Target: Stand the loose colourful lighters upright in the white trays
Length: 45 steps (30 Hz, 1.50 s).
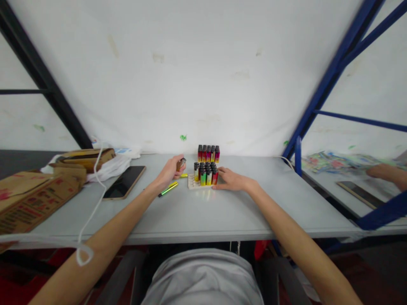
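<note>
My left hand (171, 171) is closed around a lighter (181, 163), its dark top showing above the fingers. Below that hand a green-yellow lighter (168, 189) lies on the table, and a yellow one (183, 175) lies nearer the tray. The white tray (192, 183) has round holes and carries several upright colourful lighters (208, 176), with open holes showing on its left side. At the tray's right edge my right hand (233, 180) grips it, thumb at the front and fingers behind. Behind the tray stands another block of upright lighters (209, 153).
On the left of the grey table (203, 216) lie a phone (125, 182), a white plastic bag (119, 167), cardboard boxes (41, 190) and a white cable (95, 207). A blue metal frame (330, 80) rises at right; beyond it are another person's hand (386, 173) and a phone (361, 193).
</note>
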{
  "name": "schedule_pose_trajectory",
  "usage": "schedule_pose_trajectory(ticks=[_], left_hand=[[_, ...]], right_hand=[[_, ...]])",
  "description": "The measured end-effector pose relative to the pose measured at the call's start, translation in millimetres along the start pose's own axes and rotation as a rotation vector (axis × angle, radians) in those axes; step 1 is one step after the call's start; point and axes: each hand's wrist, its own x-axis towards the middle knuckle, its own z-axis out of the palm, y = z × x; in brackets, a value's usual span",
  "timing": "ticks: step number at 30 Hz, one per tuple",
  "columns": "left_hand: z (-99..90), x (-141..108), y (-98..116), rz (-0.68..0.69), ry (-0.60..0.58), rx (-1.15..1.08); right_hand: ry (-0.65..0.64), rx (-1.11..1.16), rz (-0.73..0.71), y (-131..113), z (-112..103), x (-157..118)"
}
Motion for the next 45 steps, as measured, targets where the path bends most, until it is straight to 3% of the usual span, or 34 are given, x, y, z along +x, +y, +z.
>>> schedule_pose_trajectory(ticks=[13, 18, 22, 31, 40, 45], left_hand=[[5.2, -2, -3, 0.044, 0.050, 0.015], [8.2, -4, -6, 0.007, -0.023, -0.028], [14.7, -9, -3, 0.078, -0.079, -0.053], [14.0, -13, 2, 0.396, -0.040, 0.313], [10.4, -13, -1, 0.488, -0.134, 0.631], [2.1, -14, 4, 0.458, -0.216, 0.745]], right_hand=[[0.006, -0.004, 0.009, 4, 2, 1], [0.015, -0.005, -0.001, 5, 4, 2], [0.021, 0.006, -0.002, 6, 5, 2], [0.015, 0.009, 0.003, 2, 2, 0], [-0.002, -0.011, 0.021, 2, 2, 0], [0.007, -0.013, 0.013, 4, 2, 0]])
